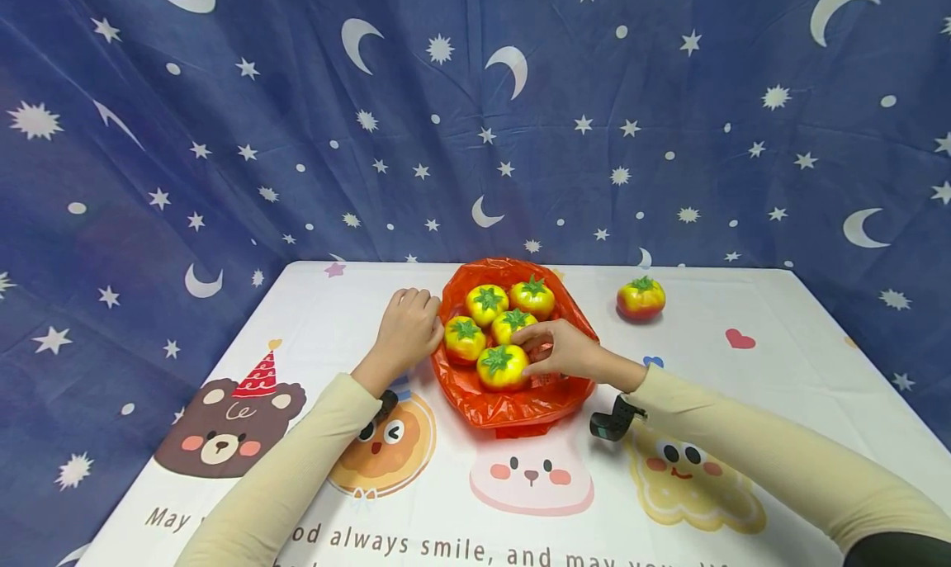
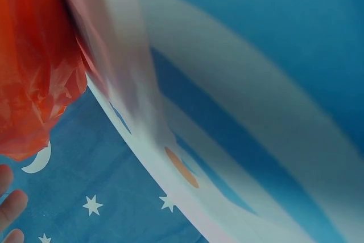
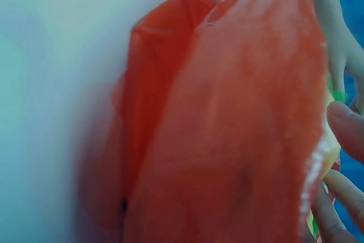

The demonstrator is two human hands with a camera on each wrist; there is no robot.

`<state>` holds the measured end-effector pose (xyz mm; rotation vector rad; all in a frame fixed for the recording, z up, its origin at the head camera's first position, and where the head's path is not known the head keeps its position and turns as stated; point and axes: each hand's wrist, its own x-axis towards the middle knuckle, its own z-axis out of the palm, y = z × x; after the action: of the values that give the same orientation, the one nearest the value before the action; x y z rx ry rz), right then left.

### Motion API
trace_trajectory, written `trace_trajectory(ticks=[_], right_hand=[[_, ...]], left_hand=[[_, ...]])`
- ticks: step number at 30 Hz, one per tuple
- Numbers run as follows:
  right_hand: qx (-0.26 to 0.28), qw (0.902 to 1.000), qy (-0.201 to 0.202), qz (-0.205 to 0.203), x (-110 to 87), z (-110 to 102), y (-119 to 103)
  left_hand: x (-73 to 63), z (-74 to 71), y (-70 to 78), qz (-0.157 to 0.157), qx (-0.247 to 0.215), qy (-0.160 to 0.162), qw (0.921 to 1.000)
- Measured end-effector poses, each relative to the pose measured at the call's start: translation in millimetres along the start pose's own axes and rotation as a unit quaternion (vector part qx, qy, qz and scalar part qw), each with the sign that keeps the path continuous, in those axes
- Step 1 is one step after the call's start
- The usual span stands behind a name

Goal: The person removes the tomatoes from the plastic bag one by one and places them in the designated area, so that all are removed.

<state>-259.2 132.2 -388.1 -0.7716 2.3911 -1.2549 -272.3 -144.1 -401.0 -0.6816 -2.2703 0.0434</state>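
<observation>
A red plastic bag [image 1: 513, 414] lies with its mouth spread wide around several yellow-and-red toy tomatoes with green star-shaped leaves. My left hand [image 1: 407, 329] grips the bag's left rim with curled fingers. Over the bag's right side reaches my right hand [image 1: 568, 352], its thumb beside the front tomato [image 1: 502, 369] and its fingertips at the middle tomato [image 1: 513, 326]. Red bag shows in the gap between thumb and fingers. In the right wrist view, the raised bag wall [image 3: 239, 129] covers most of the fruit.
A single toy tomato [image 1: 641, 300] sits on the table to the right, behind the right forearm. The white tablecloth [image 1: 787, 385] carries cartoon prints and lettering. A blue curtain [image 1: 475, 138] with moons and stars hangs behind the table's back edge.
</observation>
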Motion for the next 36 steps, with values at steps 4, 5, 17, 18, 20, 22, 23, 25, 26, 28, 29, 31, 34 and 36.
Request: trace_trajectory(ticks=[4,5,17,18,20,22,23,25,26,28,29,31,34,36], right_hand=[[-0.011,0.9998,0.006,-0.012,-0.6,3.4,2.6],[-0.016,0.9997,0.008,-0.017,-0.7,4.3,3.5],[-0.071,0.9955,0.036,-0.051,-1.2,10.2,5.9],[-0.073,0.9954,0.036,-0.050,-1.1,10.2,6.0],[-0.075,0.9952,0.037,-0.051,-1.4,9.9,5.8],[-0.073,0.9954,0.036,-0.051,-1.7,9.6,5.3],[-0.071,0.9956,0.036,-0.051,-1.9,9.5,5.2],[-0.063,0.9961,0.035,-0.050,-2.3,9.4,4.8],[-0.060,0.9963,0.034,-0.050,-2.4,9.4,4.6],[-0.055,0.9967,0.032,-0.051,-3.1,9.2,4.0],[-0.053,0.9969,0.031,-0.050,-3.4,9.1,3.5],[-0.050,0.9971,0.027,-0.051,-3.4,8.7,3.2],[-0.042,0.9976,0.017,-0.052,-3.5,7.9,3.3],[-0.028,0.9983,0.008,-0.050,-3.2,7.9,3.6]], left_hand=[[-0.1,0.4,-0.3,0.000,-0.001,0.001,1.0000],[-0.1,0.7,-0.4,0.000,0.000,0.001,1.0000],[-0.9,3.2,-1.0,-0.004,0.005,-0.009,0.9999],[-0.9,3.0,-1.0,-0.005,0.005,-0.008,0.9999],[-1.0,3.0,-0.9,-0.005,0.005,-0.008,0.9999],[-0.9,2.8,-0.7,-0.005,0.004,-0.010,0.9999],[-0.9,2.7,-0.6,-0.005,0.003,-0.010,0.9999],[-1.0,2.7,-0.3,-0.007,0.003,-0.011,0.9999],[-1.0,2.6,-0.2,-0.007,0.002,-0.012,0.9999],[-0.8,2.6,-0.1,-0.008,0.002,-0.013,0.9999],[-0.8,2.4,0.0,-0.008,0.002,-0.013,0.9999],[-0.7,2.3,-0.1,-0.009,0.002,-0.016,0.9998],[-0.7,2.4,-0.3,-0.010,0.003,-0.020,0.9998],[-0.8,2.5,-0.5,-0.010,0.003,-0.021,0.9997]])
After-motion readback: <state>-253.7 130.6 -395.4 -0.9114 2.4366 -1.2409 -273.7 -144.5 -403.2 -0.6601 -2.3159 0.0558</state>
